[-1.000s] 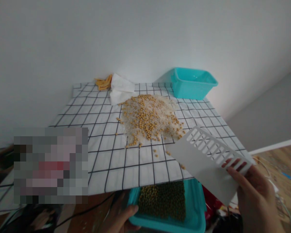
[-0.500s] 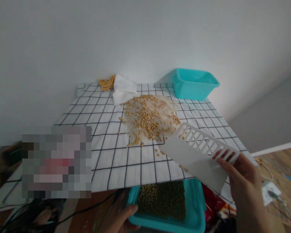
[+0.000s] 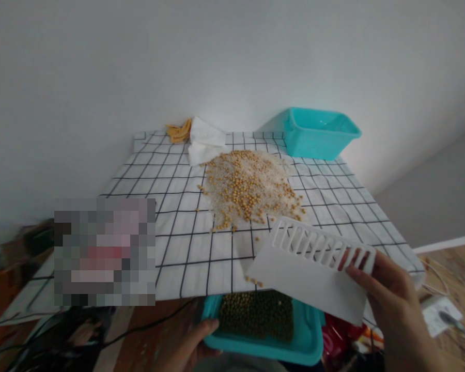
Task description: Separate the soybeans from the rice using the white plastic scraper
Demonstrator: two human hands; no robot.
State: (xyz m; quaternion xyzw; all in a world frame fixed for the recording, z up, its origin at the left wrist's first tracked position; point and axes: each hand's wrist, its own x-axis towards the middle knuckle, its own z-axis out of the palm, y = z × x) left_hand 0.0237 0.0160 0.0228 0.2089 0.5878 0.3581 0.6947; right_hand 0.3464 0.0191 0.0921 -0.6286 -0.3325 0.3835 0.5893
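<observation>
My right hand (image 3: pixel 389 289) grips the right end of a white plastic board (image 3: pixel 306 276) with a row of slots along its upper edge. The board slants over the front of the table, its lower edge above a turquoise tub (image 3: pixel 267 353). Against the table's front edge, my left hand (image 3: pixel 196 343) holds that tub by its left rim, thumb on top. Inside lie dark green and yellowish beans (image 3: pixel 256 315). A few loose soybeans (image 3: pixel 253 281) lie by the board's left end. Beyond it spreads a pile of soybeans mixed with pale grains (image 3: pixel 248 183).
A second turquoise tub (image 3: pixel 313 142) stands at the back right of the checked tablecloth (image 3: pixel 178 206). White cloth (image 3: pixel 205 137) and a tan crumpled item (image 3: pixel 179 132) lie at the back left. A blurred patch covers the left front. A white power strip (image 3: pixel 442 315) is on the floor at right.
The board has moved toward the front edge, away from the pile, bringing some soybeans nearer the edge. My left hand still holds the tub. The view has shifted slightly.
</observation>
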